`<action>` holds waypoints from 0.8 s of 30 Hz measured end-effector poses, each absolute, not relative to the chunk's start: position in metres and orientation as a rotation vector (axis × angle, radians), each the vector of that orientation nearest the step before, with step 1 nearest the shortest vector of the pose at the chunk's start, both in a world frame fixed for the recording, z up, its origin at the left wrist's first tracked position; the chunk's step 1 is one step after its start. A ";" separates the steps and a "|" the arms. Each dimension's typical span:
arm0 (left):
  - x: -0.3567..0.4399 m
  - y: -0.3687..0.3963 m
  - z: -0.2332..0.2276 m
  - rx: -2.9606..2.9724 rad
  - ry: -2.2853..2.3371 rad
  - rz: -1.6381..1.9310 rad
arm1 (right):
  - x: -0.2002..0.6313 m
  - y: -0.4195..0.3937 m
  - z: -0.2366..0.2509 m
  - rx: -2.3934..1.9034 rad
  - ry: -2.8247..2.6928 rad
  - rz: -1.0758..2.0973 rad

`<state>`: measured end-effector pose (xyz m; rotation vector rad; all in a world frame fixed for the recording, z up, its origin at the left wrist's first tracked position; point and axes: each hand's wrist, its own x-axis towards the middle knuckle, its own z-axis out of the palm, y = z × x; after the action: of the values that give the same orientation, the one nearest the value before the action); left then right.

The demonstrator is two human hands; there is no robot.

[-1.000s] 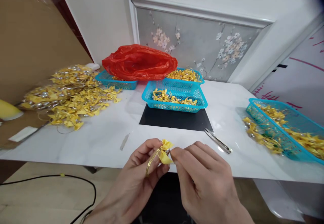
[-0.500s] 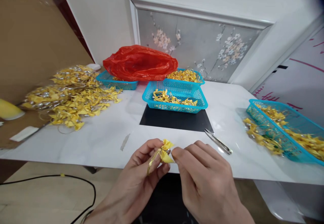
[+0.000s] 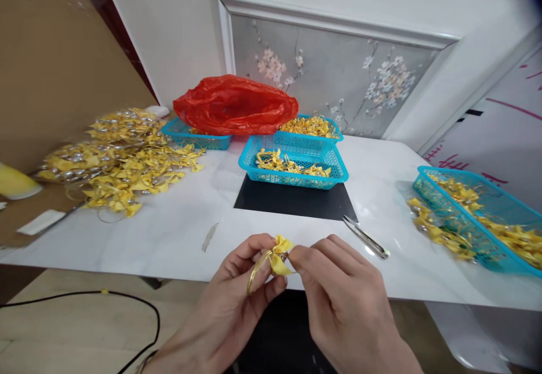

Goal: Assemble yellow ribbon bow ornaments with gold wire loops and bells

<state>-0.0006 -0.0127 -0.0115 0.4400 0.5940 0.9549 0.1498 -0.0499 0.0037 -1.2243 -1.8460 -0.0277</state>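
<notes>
My left hand (image 3: 241, 300) is curled tight round a yellow bow (image 3: 279, 248) with its gold loop (image 3: 255, 272), at the near edge of the surface (image 3: 178, 233). My right hand (image 3: 339, 300) pinches the bow's middle (fingertips closed), scissors (image 3: 366, 238) lying just beyond.

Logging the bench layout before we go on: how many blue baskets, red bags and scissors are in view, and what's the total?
Blue baskets: 4
Red plastic bag: 1
Scissors: 1
Total: 6
</notes>
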 end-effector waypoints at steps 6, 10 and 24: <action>0.000 -0.015 -0.009 0.465 0.648 0.964 | 0.147 -0.048 0.002 -1.231 -1.765 0.082; 0.002 -0.016 -0.011 0.493 0.654 0.981 | 0.140 -0.048 -0.004 -1.205 -1.701 0.054; 0.002 -0.018 -0.008 0.461 0.560 0.851 | 0.152 -0.042 -0.007 -0.762 -1.025 1.493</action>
<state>0.0018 -0.0178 -0.0080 0.4608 0.5597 0.8513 0.1516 -0.0420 -0.0068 -0.7617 -1.0251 1.4928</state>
